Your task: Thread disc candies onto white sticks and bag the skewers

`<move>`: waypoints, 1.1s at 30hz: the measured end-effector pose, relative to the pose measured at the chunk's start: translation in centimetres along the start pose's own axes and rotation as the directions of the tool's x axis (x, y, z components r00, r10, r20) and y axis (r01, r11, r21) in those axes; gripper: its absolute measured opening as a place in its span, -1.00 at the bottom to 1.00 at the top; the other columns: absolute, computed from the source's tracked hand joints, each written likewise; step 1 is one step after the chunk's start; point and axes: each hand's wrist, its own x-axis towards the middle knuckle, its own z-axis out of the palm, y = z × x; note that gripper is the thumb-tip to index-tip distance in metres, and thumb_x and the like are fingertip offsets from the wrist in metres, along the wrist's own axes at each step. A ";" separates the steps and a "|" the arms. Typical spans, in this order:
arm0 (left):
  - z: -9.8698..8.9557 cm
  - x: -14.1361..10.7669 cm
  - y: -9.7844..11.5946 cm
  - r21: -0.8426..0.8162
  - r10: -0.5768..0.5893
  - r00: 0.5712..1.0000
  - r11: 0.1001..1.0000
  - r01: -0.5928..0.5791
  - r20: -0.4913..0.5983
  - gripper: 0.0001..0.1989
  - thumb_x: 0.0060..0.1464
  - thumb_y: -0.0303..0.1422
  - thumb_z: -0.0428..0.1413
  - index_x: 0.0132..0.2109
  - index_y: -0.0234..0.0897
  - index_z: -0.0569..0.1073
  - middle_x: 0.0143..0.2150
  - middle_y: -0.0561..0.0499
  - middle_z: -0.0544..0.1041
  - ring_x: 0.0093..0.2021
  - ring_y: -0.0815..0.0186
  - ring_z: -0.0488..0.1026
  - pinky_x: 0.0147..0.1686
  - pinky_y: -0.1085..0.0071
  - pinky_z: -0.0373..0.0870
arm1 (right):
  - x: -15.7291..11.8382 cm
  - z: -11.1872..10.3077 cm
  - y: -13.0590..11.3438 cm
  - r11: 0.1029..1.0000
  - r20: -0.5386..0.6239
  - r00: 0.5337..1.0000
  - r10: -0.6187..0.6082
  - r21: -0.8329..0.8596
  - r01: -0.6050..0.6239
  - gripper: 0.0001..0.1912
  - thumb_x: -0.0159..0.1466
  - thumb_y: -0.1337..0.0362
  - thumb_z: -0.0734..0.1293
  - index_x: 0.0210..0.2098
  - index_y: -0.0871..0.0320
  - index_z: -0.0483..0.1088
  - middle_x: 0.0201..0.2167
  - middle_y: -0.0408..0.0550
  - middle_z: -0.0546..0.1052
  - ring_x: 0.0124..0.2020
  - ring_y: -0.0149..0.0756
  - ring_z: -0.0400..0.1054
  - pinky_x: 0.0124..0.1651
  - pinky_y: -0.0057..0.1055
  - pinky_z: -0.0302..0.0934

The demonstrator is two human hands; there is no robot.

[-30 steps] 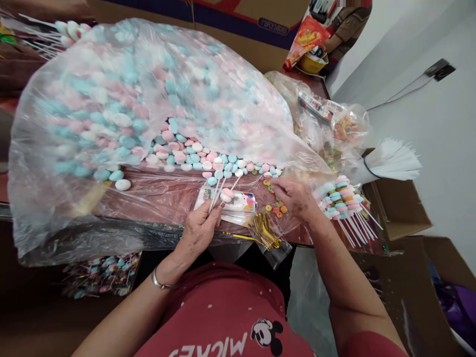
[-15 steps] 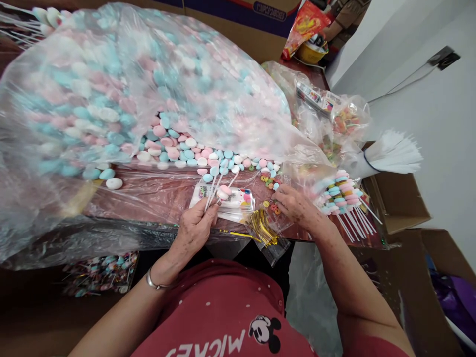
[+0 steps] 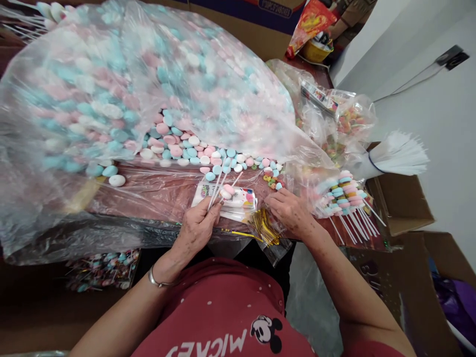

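While the left hand [image 3: 197, 224] grips three visible white sticks [image 3: 215, 186], one bearing pink and white candies [image 3: 226, 191], over a printed packet [image 3: 242, 197], the right hand [image 3: 288, 210] is beside one bundle of gold ties [image 3: 269, 229]; whether it holds anything cannot be determined.
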 end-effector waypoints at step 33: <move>0.0 0.5 1.7 0.191 0.055 0.974 0.977 -0.098 0.219 -0.72 0.18 -0.24 -0.07 -0.33 -0.26 0.46 -0.61 0.16 0.22 -0.55 0.39 0.14 -0.51 0.50 0.10 | 4.2 0.5 -1.8 0.323 -0.074 0.873 0.481 0.941 -0.098 -0.88 0.16 0.26 0.42 -0.31 0.09 0.60 -0.30 -0.10 0.64 -0.27 -0.32 0.49 -0.13 -0.35 0.41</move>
